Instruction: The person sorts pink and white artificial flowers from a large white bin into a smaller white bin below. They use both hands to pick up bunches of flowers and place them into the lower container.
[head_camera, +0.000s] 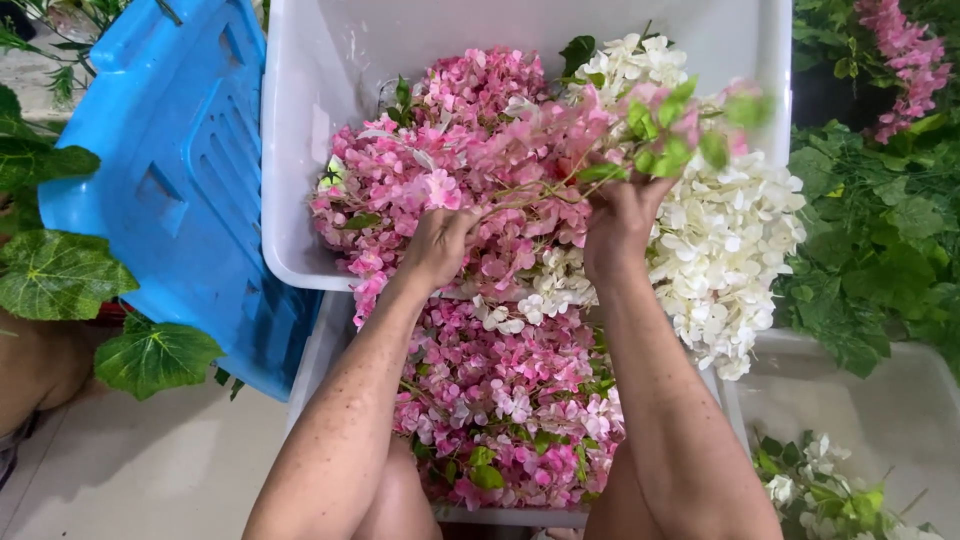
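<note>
I am pulling a pink flower sprig (560, 150) from the white bin (300, 150): my right hand (618, 222) pinches its stem, my left hand (440, 245) curls closed on blossoms beside it; next needs a clean lift.

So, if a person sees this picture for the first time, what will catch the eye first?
First, the heap of pink flowers filling the white tub in the middle, with white flowers spilling over its right side. Next, both hands in the blooms: the left hand rests on them, and the right hand lifts a leafy pink sprig. A blue crate leans at the left.
</note>
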